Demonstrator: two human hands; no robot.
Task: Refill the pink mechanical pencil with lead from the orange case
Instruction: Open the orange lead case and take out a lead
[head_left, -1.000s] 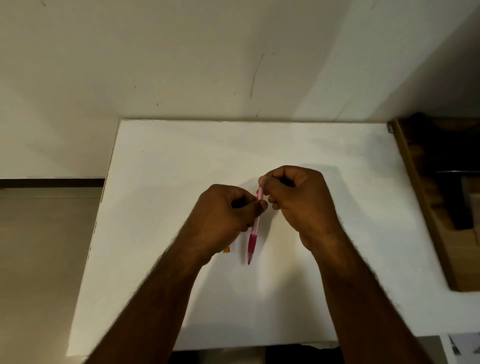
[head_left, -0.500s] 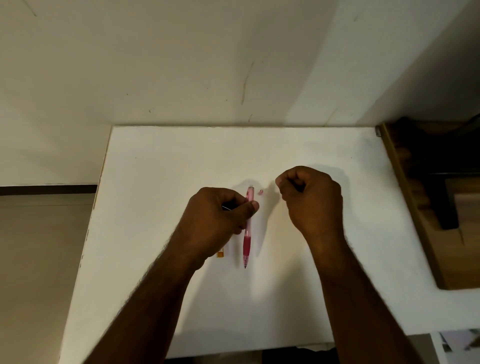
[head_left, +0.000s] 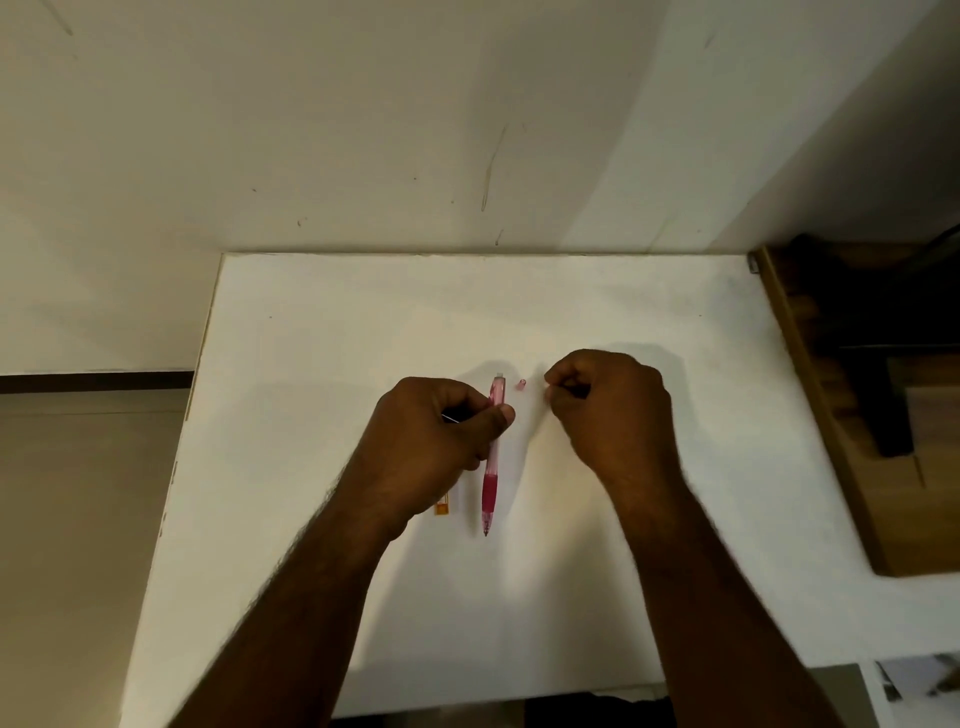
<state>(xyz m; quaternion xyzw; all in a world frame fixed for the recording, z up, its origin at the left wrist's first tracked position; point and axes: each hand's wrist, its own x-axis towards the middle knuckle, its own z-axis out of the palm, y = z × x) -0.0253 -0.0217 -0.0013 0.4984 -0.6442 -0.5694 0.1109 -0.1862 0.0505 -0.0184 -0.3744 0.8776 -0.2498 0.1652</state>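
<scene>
Mid-tabletop (head_left: 322, 364): light, slippery slim pink plastic mechanical pencil (head_left: 492, 457) pinched mid-barrel by left hand (head_left: 436, 441); right hand (head_left: 608, 410) curled, contents unclear.

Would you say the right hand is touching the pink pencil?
Apart. The head view shows bare white table between the right hand and the pink pencil.

The white desk (head_left: 322, 364) carries a small pink cap (head_left: 520, 385) near its middle and an orange case (head_left: 442, 508) nearer the front edge.
</scene>
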